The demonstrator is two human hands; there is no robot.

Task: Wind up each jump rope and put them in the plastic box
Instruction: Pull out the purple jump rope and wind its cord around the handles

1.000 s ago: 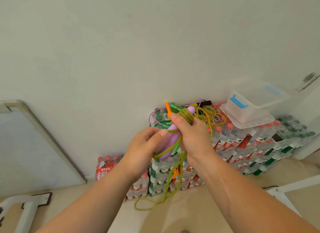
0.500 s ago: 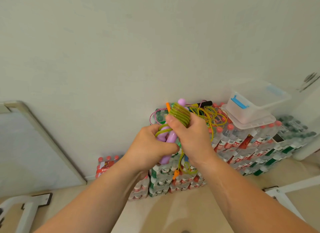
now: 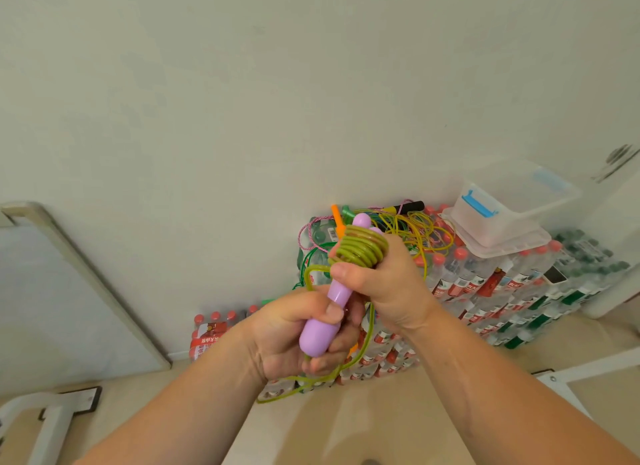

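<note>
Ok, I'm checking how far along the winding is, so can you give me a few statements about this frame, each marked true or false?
1. The right hand holds the purple handle where the green rope is coiled round it. True.
2. The left hand holds nothing. False: it grips the handle's thick lower end.
3. The green rope is fully wound. False: a loose length hangs below the hands.
4. The plastic box stands on the floor. False: it sits on top of the stacked water bottles.
5. A tangle of other ropes lies on the bottles. True.
</note>
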